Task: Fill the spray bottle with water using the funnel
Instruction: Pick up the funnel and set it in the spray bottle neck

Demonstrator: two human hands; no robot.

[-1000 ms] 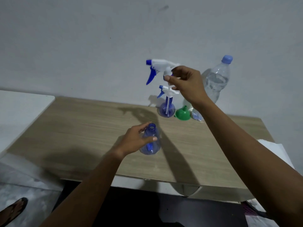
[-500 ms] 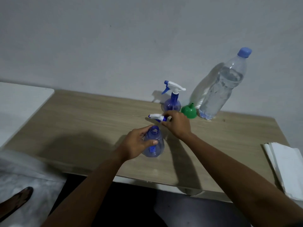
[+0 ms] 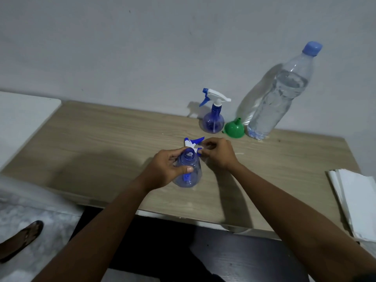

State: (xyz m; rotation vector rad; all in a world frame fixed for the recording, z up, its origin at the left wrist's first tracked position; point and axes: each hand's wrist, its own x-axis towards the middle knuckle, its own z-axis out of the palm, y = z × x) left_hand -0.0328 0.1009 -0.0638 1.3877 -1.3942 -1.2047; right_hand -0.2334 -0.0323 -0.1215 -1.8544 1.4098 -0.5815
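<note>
My left hand point(image 3: 164, 169) grips the open blue spray bottle point(image 3: 190, 176), which stands upright on the wooden table point(image 3: 101, 143) with its neck uncovered. Just behind it the white and blue spray head point(image 3: 193, 141) lies on the table, and the fingers of my right hand point(image 3: 216, 152) curl over its rear end. The green funnel point(image 3: 234, 129) sits mouth down farther back. To its right the large water bottle point(image 3: 278, 94) with a blue cap stands close to the wall.
A second blue spray bottle point(image 3: 213, 117) with its head on stands left of the funnel. A stack of white paper point(image 3: 358, 200) lies at the table's right end. A white surface point(image 3: 22, 117) adjoins the left end. A sandalled foot point(image 3: 20, 239) shows at the lower left.
My right hand brought the removed spray head down from the air to the table behind the open bottle. The left hand kept its grip on the bottle.
</note>
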